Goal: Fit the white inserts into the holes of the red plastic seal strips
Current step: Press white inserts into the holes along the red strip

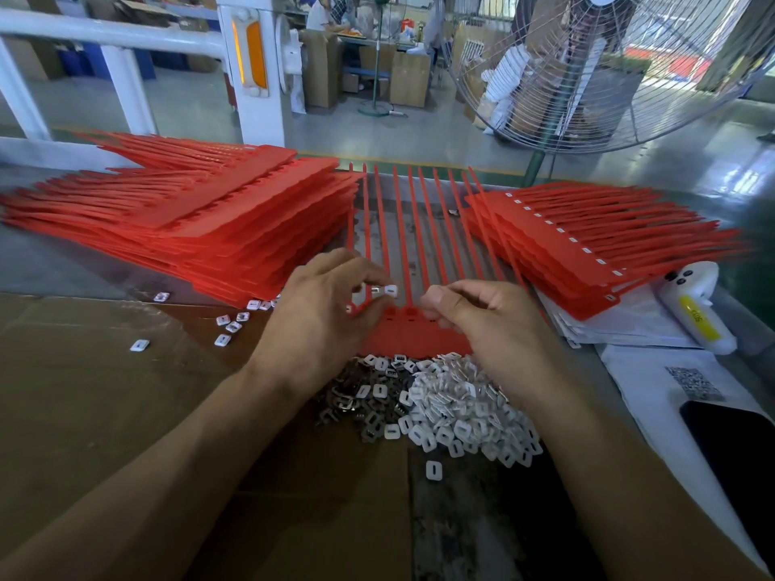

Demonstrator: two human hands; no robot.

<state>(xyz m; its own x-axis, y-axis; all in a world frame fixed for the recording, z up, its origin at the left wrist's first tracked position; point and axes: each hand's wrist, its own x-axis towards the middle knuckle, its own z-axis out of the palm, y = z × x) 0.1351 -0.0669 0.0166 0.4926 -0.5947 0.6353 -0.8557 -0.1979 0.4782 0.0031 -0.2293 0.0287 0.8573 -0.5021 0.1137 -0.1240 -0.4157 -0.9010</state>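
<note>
A: Start with the big things. What is on the table (63,262)?

B: Two red stacks. The left stack of seal strips (201,220) shows no white in its holes; the right stack (587,253) has a row of white inserts along its top sheet, so I judge that one finished. Between them lies the sheet of strips being worked (415,333), its tails running away from the person.

A: And nearer the person?

B: A heap of white inserts (457,408) touches the near edge of that sheet, with a smaller heap of metal clips (356,404) just to its left.

A: The hands?

B: The left hand (323,312) pinches one white insert (390,291) at its fingertips, just above the sheet's heads. The right hand (490,325) has its fingers curled down onto the sheet; whether it grips anything I cannot tell.

A: So which step?

B: Placing, I'd say. Next the insert must be squared over an open hole and pressed flush.

A: Any writing?

B: A yellow label on a white device (696,308) at the right, too blurred to read, and a QR code on paper (694,383).
</note>
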